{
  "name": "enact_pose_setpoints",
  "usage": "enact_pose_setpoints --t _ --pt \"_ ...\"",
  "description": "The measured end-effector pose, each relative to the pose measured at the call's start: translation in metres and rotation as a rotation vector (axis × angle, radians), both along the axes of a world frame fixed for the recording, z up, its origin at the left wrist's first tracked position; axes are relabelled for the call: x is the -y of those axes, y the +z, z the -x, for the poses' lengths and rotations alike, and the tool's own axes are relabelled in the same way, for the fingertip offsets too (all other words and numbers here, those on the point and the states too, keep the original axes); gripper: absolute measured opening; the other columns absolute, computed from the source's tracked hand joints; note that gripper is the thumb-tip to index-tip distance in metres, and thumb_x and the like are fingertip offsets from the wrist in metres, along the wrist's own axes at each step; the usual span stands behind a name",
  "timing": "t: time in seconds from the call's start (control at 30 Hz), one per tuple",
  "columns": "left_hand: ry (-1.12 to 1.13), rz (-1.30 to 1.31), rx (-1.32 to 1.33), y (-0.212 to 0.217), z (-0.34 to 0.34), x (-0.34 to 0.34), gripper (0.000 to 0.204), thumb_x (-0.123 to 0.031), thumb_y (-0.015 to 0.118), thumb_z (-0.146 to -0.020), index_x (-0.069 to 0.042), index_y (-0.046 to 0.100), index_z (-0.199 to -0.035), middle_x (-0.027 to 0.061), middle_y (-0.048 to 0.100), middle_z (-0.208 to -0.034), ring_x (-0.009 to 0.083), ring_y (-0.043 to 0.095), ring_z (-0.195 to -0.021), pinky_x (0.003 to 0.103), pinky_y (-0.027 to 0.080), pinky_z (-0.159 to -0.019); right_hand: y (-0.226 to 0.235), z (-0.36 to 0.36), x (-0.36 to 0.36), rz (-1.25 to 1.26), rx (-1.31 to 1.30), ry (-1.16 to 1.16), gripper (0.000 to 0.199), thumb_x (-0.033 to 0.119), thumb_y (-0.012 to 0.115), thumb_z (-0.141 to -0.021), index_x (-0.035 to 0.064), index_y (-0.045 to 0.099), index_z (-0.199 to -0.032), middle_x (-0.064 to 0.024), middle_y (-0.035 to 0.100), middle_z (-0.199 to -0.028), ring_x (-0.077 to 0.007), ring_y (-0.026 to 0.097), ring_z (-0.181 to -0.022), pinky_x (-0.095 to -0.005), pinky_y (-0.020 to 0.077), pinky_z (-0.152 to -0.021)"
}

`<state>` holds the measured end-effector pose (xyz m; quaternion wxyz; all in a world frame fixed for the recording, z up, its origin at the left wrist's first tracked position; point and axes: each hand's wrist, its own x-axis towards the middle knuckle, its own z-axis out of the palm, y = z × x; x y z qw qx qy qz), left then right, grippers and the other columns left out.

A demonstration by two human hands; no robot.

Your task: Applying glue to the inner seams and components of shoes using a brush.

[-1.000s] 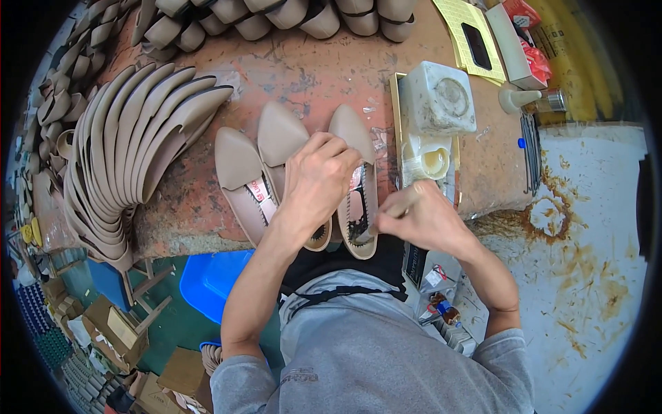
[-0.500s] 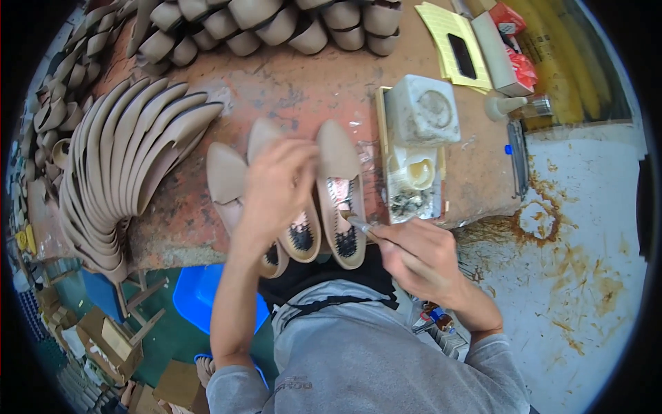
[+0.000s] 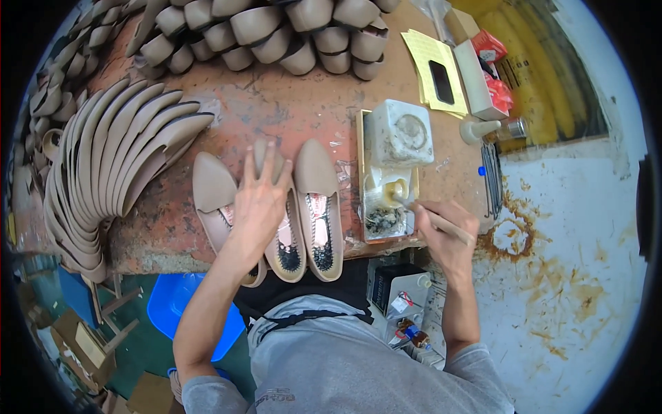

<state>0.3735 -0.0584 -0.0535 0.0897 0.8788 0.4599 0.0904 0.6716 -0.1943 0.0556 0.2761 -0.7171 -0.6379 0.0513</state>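
Note:
Three taupe pointed shoes stand side by side at the table's near edge: a left shoe (image 3: 213,181), a middle shoe (image 3: 290,257) and a right shoe (image 3: 316,167). Their insides show pale pink insoles with black heel parts. My left hand (image 3: 261,210) lies over the middle shoe and partly hides the left one, its fingers spread. My right hand (image 3: 448,250) is closed around the wooden handle of a brush (image 3: 452,228). The brush's tip reaches into a small cup of yellowish paste (image 3: 394,188) in a shallow tray (image 3: 360,172).
A stained white block-shaped container (image 3: 401,131) stands in the tray. Curved rows of taupe shoe uppers (image 3: 103,165) fill the left, and more shoe parts (image 3: 258,31) are piled behind. A phone (image 3: 440,81) lies on yellow paper, near a nozzled bottle (image 3: 479,130).
My right hand has drawn the brush from inside the right shoe over to the cup. My left hand has spread its fingers over the middle shoe. The whole view has shifted a little.

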Motion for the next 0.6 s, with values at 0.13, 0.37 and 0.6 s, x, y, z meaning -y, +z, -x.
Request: enact_pose_setpoints --t 0.13,0.37,0.6 --pt "-0.016 0.035 0.139 0.001 0.007 0.002 0.063 0.000 0.068 -0.089 -0.002 0.061 -0.152 0.0259 0.044 -0.169 0.0567 0.040 -0.154 0.061 0.046 -0.122 0.008 0.006 0.006 -0.075 0.202 0.095 0.005 0.001 0.085 -0.084 0.0020 0.082 -0.088 -0.0077 0.078 -0.083 -0.0239 0.067 -0.067 -0.0356 0.0544 -0.062" --pt "0.045 0.081 0.167 0.022 0.037 0.009 0.054 0.001 0.075 -0.085 -0.004 0.066 -0.138 0.0172 0.059 -0.146 0.0400 0.057 -0.137 0.059 0.041 -0.123 0.013 0.008 0.004 -0.054 0.356 0.198 0.008 -0.001 0.085 -0.083 0.0013 0.081 -0.089 -0.0066 0.076 -0.083 -0.0250 0.064 -0.066 -0.0380 0.0525 -0.061" --pt "0.056 0.063 0.369 0.008 0.048 0.008 0.016 -0.001 0.075 -0.089 -0.002 0.072 -0.105 0.0131 0.065 -0.110 0.0368 0.067 -0.111 0.053 0.056 -0.109 0.027 0.017 0.000 0.262 0.016 -0.106 0.009 0.007 0.085 -0.089 -0.0011 0.084 -0.092 -0.0117 0.079 -0.080 -0.0215 0.073 -0.067 -0.0338 0.0563 -0.064"
